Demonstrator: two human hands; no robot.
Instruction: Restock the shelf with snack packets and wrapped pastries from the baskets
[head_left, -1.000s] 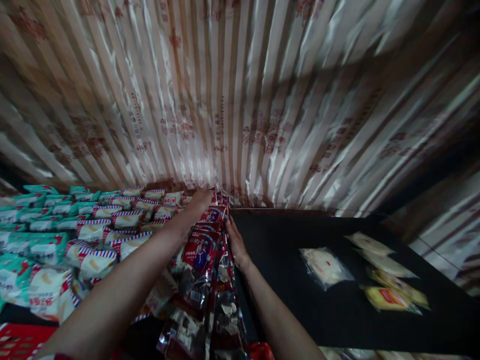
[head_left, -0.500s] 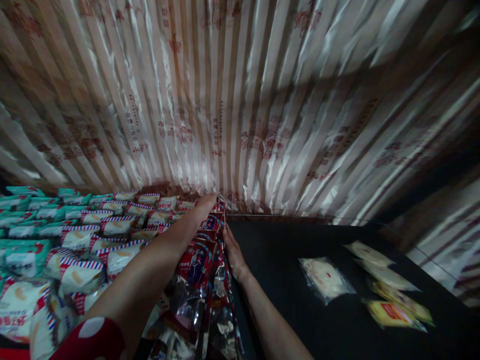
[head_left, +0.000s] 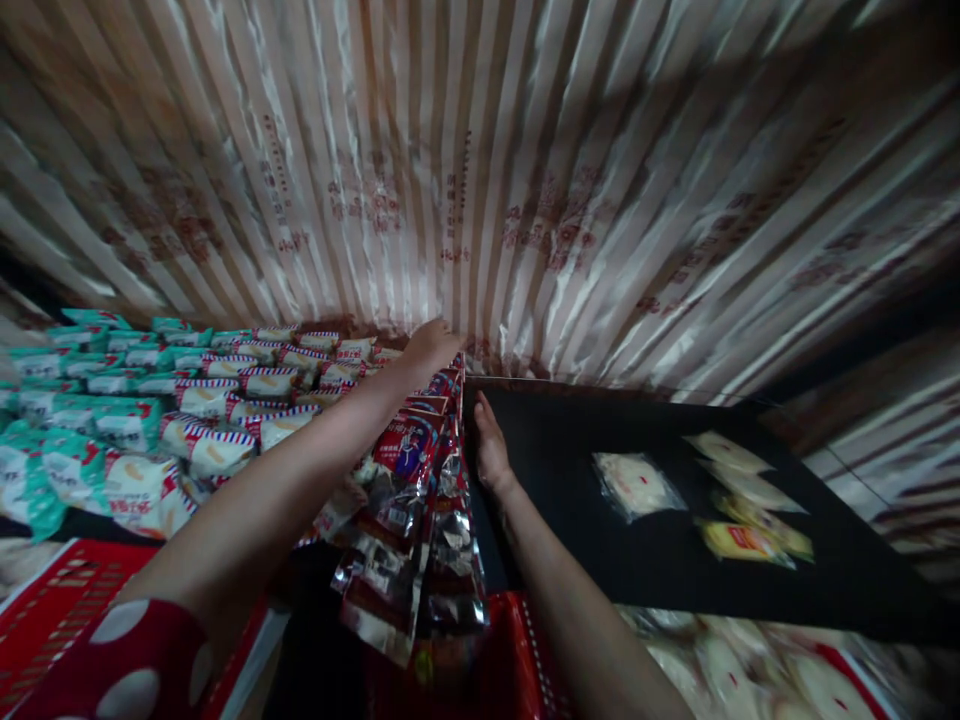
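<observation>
The left hand is bent over the far end of the red packets; its fingertips are turned away in dim light, so whether anything is gripped there cannot be told. The right hand is held open, fingers together, just beside the packets' right side, with nothing grasped. The packets are laid overlapping in long rows, between striped white packets on the left and a bare stretch of black counter on the right. Judged by their shiny film, they are probably light, soft and rather slippery, easily slid out of line; they are best taken by the flat sealed edges or steadied along the sides with an open palm, and hard squeezing is best avoided. A red basket is seen below their near end.
</observation>
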